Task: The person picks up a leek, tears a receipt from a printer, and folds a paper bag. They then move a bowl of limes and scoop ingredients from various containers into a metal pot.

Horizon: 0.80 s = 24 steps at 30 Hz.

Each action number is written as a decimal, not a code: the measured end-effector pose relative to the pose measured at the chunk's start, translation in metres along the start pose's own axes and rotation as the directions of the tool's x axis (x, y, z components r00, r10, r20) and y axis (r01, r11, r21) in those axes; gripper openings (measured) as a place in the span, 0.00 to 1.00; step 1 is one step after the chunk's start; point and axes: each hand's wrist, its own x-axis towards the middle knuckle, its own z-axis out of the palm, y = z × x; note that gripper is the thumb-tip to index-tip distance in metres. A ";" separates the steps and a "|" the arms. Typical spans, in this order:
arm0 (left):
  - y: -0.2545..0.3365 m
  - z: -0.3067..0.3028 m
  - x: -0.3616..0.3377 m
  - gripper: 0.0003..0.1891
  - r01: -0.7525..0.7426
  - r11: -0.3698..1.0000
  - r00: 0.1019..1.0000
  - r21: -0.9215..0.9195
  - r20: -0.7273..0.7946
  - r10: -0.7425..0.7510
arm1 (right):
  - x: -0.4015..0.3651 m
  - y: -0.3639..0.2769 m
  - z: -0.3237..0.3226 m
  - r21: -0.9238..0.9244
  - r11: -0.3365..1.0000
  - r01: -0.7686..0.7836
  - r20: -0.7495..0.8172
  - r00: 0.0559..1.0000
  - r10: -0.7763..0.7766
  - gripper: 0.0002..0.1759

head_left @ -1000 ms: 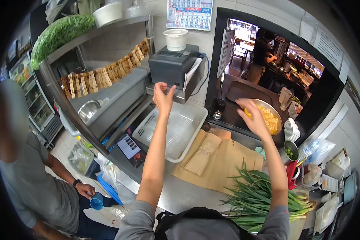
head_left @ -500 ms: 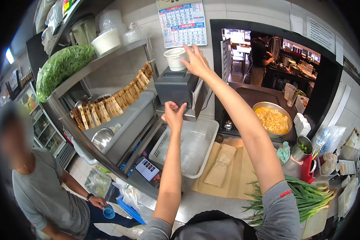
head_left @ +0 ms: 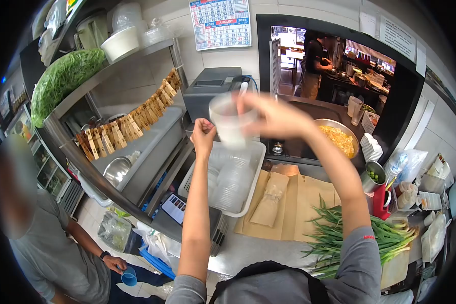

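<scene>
Blurred by motion, my right hand (head_left: 283, 119) grips a white tub (head_left: 228, 126) by its rim and side, in front of the black printer-like box (head_left: 210, 83). Just left of the tub is my left hand (head_left: 203, 137), its thumb and fingertips pinched together. Whatever those fingers hold, if anything, is too small to make out. Below both hands, a white plastic basket (head_left: 257, 175) contains stacked clear plastic containers (head_left: 233, 185). The tub's contents do not show clearly.
Wooden clothespins (head_left: 131, 126) hang along a metal shelf at left. A person (head_left: 61, 243) stands there holding a blue cup (head_left: 129, 276). A wrapped brown paper bundle (head_left: 270, 200), spring onions (head_left: 354, 233) and a pan of food (head_left: 339, 142) lie to the right.
My right hand has lifted the white tub off the black box and brought it down toward me. My left hand has moved off the box's front. The view has shifted slightly.
</scene>
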 end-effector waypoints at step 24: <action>0.007 0.015 -0.005 0.21 -0.082 0.977 0.977 0.197 -0.180 0.119 | 0.123 0.155 0.006 -0.390 0.916 -0.093 -0.317 0.948 -0.039 0.30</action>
